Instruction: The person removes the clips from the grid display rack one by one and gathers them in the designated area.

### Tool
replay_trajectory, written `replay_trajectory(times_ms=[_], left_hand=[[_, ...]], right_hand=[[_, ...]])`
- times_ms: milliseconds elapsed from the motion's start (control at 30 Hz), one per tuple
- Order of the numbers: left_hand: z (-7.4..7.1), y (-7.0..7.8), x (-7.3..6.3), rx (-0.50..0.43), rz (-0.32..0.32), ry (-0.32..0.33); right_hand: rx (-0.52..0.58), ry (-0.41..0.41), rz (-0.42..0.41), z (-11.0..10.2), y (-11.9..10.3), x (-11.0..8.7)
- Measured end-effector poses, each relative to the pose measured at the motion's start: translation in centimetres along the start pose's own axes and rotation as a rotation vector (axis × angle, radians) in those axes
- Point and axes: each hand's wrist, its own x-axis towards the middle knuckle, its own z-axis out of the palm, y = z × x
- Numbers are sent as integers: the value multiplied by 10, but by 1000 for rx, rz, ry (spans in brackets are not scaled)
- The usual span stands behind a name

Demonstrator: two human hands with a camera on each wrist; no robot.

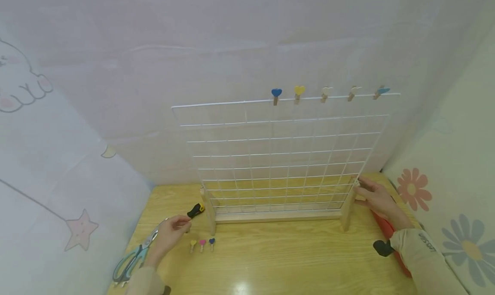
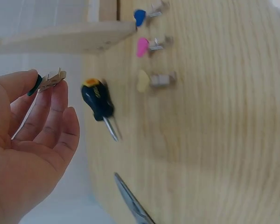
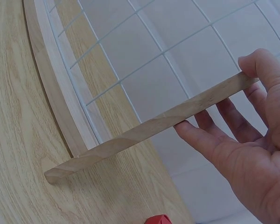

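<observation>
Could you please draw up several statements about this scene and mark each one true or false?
1. The left hand pinches a small wooden clip. True.
2. The right hand touches nothing. False: it holds a wooden upright.
3. Five heart clips sit along the top of the wire grid. True.
4. In the head view, the scissors lie right of the grid. False: they lie left.

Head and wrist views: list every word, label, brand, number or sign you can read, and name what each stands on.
Nothing can be read with certainty.
Right sleeve: dark lettering, too small and blurred to read.
Screwdriver: a yellowish mark on the handle, too blurred to read.
</observation>
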Motion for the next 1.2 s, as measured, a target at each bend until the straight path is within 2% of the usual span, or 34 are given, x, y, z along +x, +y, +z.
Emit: replay_trajectory(times_ms=[133, 300, 533, 667, 867, 1200], left_hand=[[-5, -16, -5, 25, -78, -27], [-6, -33, -11, 30, -136, -64], [6, -66, -16, -2, -142, -35], [11, -73, -16, 30, -134, -20], [17, -82, -12, 129, -91, -18], [19, -80, -9, 183, -66, -49]], right_hand=[[-16, 1, 0, 1, 0, 0], [-43, 3, 0, 1, 0, 0], [-55, 3, 4, 0, 0, -1], [-64, 11, 7, 1, -1, -2], [-77, 22, 17, 0, 1, 0], [-92, 19, 11, 1, -1, 1]])
